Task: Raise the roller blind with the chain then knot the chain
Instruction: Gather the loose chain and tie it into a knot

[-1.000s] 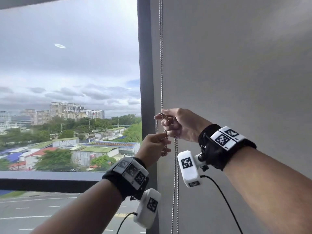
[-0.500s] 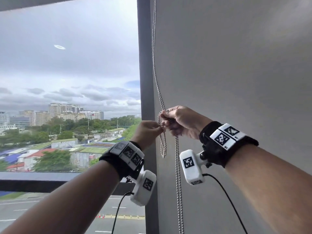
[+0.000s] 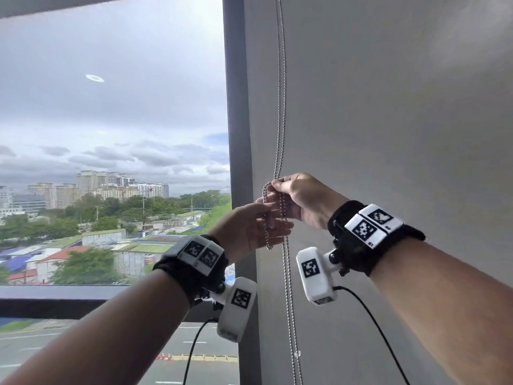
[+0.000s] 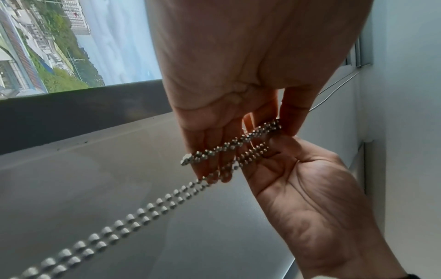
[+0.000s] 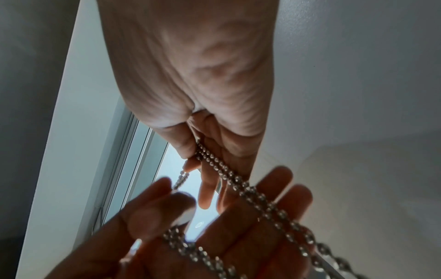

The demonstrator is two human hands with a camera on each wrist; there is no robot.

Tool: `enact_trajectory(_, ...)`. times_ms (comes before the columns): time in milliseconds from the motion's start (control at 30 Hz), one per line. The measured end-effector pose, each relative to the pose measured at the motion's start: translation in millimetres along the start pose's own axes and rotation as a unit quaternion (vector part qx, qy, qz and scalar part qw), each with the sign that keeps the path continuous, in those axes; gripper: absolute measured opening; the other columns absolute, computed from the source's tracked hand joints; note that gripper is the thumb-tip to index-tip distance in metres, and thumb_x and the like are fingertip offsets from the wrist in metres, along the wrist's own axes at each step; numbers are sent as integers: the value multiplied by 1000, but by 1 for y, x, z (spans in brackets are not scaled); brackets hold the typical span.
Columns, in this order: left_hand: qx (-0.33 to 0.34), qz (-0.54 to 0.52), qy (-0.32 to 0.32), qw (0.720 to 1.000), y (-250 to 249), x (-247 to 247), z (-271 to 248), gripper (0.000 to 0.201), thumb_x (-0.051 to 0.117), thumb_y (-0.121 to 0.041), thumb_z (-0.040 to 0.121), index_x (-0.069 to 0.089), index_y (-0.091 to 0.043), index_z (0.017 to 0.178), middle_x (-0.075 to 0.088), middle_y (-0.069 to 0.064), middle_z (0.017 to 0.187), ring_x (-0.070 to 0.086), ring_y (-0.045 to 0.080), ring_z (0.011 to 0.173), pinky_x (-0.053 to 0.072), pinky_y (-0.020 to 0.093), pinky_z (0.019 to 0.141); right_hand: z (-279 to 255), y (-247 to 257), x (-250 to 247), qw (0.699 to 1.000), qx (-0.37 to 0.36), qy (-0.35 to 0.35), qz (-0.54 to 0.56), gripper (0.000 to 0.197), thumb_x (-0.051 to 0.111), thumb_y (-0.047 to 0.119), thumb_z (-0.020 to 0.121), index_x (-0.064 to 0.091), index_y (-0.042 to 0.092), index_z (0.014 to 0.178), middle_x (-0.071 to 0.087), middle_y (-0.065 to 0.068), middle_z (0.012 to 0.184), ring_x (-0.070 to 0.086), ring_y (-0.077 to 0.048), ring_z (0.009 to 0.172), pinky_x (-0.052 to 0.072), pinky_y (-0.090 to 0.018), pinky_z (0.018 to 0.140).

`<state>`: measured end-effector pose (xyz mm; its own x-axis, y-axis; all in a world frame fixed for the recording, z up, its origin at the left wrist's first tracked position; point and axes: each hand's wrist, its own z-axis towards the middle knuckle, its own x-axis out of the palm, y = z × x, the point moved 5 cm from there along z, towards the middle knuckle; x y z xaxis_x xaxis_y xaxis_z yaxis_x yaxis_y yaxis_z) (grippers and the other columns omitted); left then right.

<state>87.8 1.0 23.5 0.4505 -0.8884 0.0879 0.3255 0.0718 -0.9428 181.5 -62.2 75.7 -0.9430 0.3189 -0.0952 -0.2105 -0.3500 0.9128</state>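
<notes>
A metal bead chain [image 3: 281, 107] hangs in two strands beside the dark window post. My right hand [image 3: 278, 185] pinches both strands at chest height, and in the right wrist view its fingers [image 5: 190, 151] are curled round the beads. From that pinch a short loop [image 3: 267, 234] droops to the left. My left hand [image 3: 273, 219] is spread flat behind the loop. Its straight fingers [image 4: 214, 151] touch the beads without gripping. The two strands [image 4: 152, 205] run on below the hands. A grey band [image 3: 55, 6] crosses the window top; I cannot tell whether it is the blind.
The dark window post [image 3: 236, 134] stands just left of the chain, and a plain grey wall [image 3: 388, 134] fills the right. The window glass [image 3: 111, 134] looks out on buildings and a road. Camera cables hang under both wrists.
My left hand has let go of the chain and spread its fingers behind the loop. The loop hangs longer now. My right hand keeps its pinch at about the same height.
</notes>
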Motion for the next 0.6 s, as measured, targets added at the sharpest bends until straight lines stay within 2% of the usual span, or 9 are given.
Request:
enact_trajectory(100, 17, -8, 14, 1000, -5, 5, 1, 19, 47, -16, 90, 57, -2, 82, 67, 20, 86, 64, 38, 92, 45, 43, 94, 1, -2, 1, 1000, -1, -15, -22, 18, 44, 14, 100, 58, 7, 91, 64, -16, 89, 61, -19, 59, 51, -34, 58)
enact_trajectory(133, 27, -9, 10, 1000, -8, 6, 1, 17, 47, -14, 91, 57, -3, 85, 65, 14, 75, 64, 35, 84, 46, 42, 92, 1, -3, 1, 999, -1, -17, -29, 18, 44, 14, 101, 57, 9, 90, 62, -13, 87, 58, -18, 56, 50, -35, 59)
enact_trajectory(167, 41, 2, 4, 999, -12, 7, 0, 15, 47, -13, 91, 57, -3, 88, 64, 9, 69, 61, 31, 77, 46, 39, 87, 1, -4, 0, 999, 0, -17, -34, 18, 43, 14, 101, 56, 10, 89, 60, -11, 88, 59, -19, 58, 53, -41, 67)
enact_trajectory(233, 74, 39, -5, 996, -20, 7, -2, 17, 46, -10, 91, 61, -3, 86, 64, 5, 65, 54, 22, 69, 44, 33, 77, 1, -6, -1, 999, 4, -11, -45, 19, 43, 15, 102, 58, 9, 91, 62, -14, 97, 67, -34, 80, 49, -59, 93)
enact_trajectory(300, 105, 72, -19, 992, -28, 6, -5, 22, 46, -8, 91, 66, -4, 80, 66, 4, 68, 52, 17, 66, 41, 29, 71, -1, -8, -1, 998, 17, -9, -66, 22, 43, 19, 102, 60, 5, 101, 62, -20, 112, 60, -48, 110, 39, -66, 102)
enact_trajectory(400, 160, 122, -67, 977, -41, -5, -4, 24, 53, -10, 86, 73, -4, 73, 68, 13, 78, 53, 19, 68, 41, 27, 67, -3, -10, 1, 996, 34, -9, -76, 29, 43, 23, 102, 56, 2, 118, 59, -23, 127, 50, -55, 121, 35, -71, 101)
enact_trajectory(433, 170, 129, -86, 973, -43, -10, -4, 22, 55, -11, 85, 73, -5, 73, 65, 16, 79, 49, 21, 66, 40, 29, 64, -4, -10, 1, 996, 35, -7, -81, 28, 43, 23, 102, 57, 4, 118, 59, -23, 128, 49, -54, 123, 34, -72, 101)
enact_trajectory(500, 179, 141, -125, 966, -46, -21, -4, 20, 57, -9, 83, 73, -8, 69, 52, 12, 68, 38, 17, 55, 34, 30, 55, -4, -11, 1, 995, 37, -3, -91, 21, 45, 25, 101, 59, 10, 108, 60, -19, 130, 48, -54, 125, 33, -74, 100)
enact_trajectory(600, 194, 244, -162, 936, -51, -28, -9, 10, 60, -2, 80, 68, -4, 85, 49, 5, 59, 38, 11, 42, 33, 21, 41, -5, -10, 0, 994, 40, -8, -99, 14, 50, 27, 99, 59, 16, 102, 63, -9, 127, 48, -52, 127, 34, -74, 96)
